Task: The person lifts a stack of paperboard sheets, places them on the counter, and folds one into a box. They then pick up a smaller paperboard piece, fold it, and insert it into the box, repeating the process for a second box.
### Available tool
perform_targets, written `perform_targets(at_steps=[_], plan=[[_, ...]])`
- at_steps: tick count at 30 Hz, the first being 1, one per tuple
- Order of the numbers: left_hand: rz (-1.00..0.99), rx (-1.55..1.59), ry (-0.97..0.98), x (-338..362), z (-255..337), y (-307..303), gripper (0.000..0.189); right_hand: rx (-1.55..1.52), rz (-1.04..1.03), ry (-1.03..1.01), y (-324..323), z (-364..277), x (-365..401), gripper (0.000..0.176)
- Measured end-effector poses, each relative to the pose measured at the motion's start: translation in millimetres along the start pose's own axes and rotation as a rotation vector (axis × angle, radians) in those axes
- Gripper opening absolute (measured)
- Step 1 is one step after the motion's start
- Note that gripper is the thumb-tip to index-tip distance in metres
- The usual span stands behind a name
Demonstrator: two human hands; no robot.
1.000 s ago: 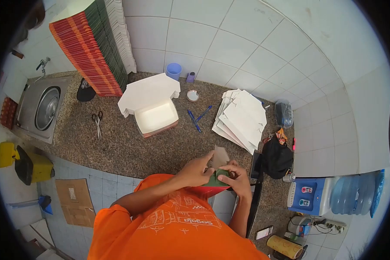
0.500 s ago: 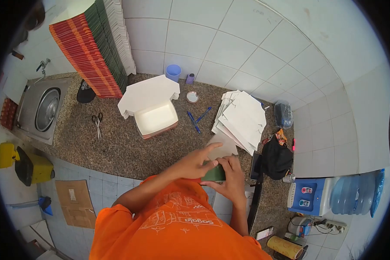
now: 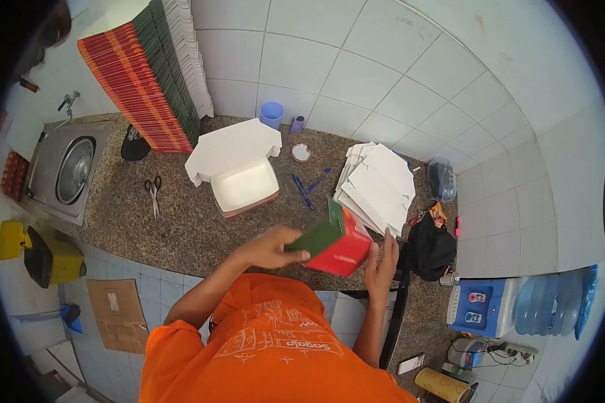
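My left hand (image 3: 273,248) grips a red and green cardboard box (image 3: 339,250) by its green side, thumb on top. The box is tilted above the counter's front edge, its red face turned toward me. At its right end is my right hand (image 3: 381,263), fingers stretched out and thumb right at the box's edge. Just beyond lies a pile of flat white box blanks (image 3: 380,185). A white-lined box (image 3: 246,187) with a raised lid stands on the granite counter (image 3: 201,235) to the left.
A tall stack of red and green boxes (image 3: 138,77) rises at the back left. Scissors (image 3: 154,196), blue pens (image 3: 308,189), a round lid (image 3: 301,152) and a blue cup (image 3: 271,115) lie around the open box. A black bag (image 3: 431,248) and water dispenser (image 3: 480,305) are right.
The box has turned and been lifted, now showing its red face. My left hand has moved left onto its green side; my right hand has loosened and its fingers are straightened.
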State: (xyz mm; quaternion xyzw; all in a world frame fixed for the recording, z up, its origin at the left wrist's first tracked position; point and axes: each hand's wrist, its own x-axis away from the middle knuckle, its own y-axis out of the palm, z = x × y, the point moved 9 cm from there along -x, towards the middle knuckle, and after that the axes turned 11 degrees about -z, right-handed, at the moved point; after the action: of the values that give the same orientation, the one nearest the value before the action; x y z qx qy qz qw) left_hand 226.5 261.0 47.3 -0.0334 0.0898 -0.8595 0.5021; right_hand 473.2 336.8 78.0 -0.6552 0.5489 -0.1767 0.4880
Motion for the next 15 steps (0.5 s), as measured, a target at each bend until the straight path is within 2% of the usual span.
perform_targets(at_steps=[1,3,5,6,7,8,9,10,11,13,15], plan=[[0.002,0.003,0.0,-0.1,0.6,11.8,0.025,0.001,-0.003,-0.001,3.0,-1.3,-5.2,0.047],[-0.046,0.065,-0.034,-1.7,2.3,40.2,0.029,-0.829,-0.362,-0.076,40.9,-12.0,-8.1,0.046],[-0.099,0.124,-0.082,-1.0,-6.4,51.6,0.037,-0.931,-0.414,-0.065,37.7,-35.4,-8.2,0.045],[-0.211,0.487,-0.297,6.8,-28.8,66.5,0.039,-1.032,-0.477,-0.056,37.3,-47.7,-9.8,0.044],[-0.319,0.857,-0.512,20.0,-42.8,88.2,0.042,-1.033,-0.483,-0.059,34.9,-52.3,-12.5,0.044],[-0.315,0.912,-0.528,20.4,-45.6,92.8,0.04,-1.027,-0.557,-0.094,37.5,-61.5,-12.6,0.045],[-0.306,0.917,-0.529,17.2,-57.9,98.5,0.04,-1.022,-0.63,-0.129,42.1,-70.0,-13.1,0.046],[-0.301,0.883,-0.501,11.0,-75.2,104.2,0.038,-0.916,-0.789,-0.274,48.0,-84.8,-14.6,0.045],[-0.3,0.847,-0.471,6.2,-83.8,107.1,0.036,-0.918,-0.79,-0.273,43.1,-84.8,-21.2,0.045],[-0.275,0.793,-0.46,0.1,-77.9,100.8,0.032,-0.691,-1.148,-0.256,50.5,-86.8,-12.0,0.044],[-0.15,0.922,-0.487,0.8,-61.9,91.7,0.03,-0.587,-1.143,-0.203,52.4,-77.2,-7.5,0.042]])
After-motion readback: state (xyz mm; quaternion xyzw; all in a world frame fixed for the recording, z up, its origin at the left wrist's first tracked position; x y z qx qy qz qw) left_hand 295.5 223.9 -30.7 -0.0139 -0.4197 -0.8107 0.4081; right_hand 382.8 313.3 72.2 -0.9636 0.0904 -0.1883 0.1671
